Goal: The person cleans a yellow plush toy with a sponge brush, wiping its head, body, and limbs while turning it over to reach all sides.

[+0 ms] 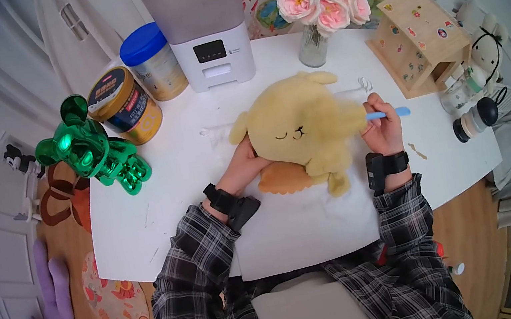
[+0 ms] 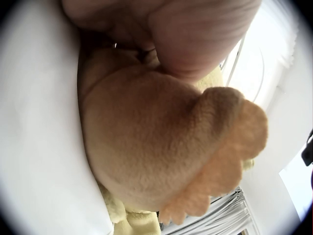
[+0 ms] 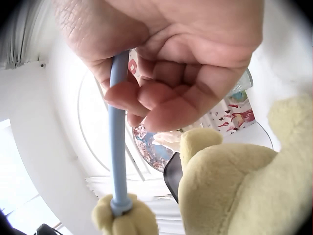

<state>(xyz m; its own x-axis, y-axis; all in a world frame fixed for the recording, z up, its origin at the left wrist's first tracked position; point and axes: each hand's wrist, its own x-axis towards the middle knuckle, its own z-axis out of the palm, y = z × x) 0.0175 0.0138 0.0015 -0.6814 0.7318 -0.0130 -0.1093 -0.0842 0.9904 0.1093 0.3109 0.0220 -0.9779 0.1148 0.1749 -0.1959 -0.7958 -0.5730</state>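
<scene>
A yellow plush toy [image 1: 276,122] with a stitched face is at the middle of the white table, over a white sheet [image 1: 309,238]. My left hand [image 1: 243,165] holds its lower left side, fingers partly hidden by the plush. Below that hand sticks out an orange-brown plush piece [image 2: 146,132] with a scalloped edge [image 2: 215,186]. On the right, my right hand [image 1: 384,128] pinches a light blue stick [image 3: 117,142] between thumb and fingers. The far end of the stick has a collar set into a yellow plush tip [image 3: 127,220], which overlaps the toy in the head view.
At the back stand a feeder-like dispenser [image 1: 217,51], two tins, one a gold tin [image 1: 125,107], and a vase [image 1: 314,48] of pink roses. A shiny green bear figure [image 1: 92,150] is at left. A wooden house [image 1: 418,41] and black-lidded jar [image 1: 475,119] stand at right.
</scene>
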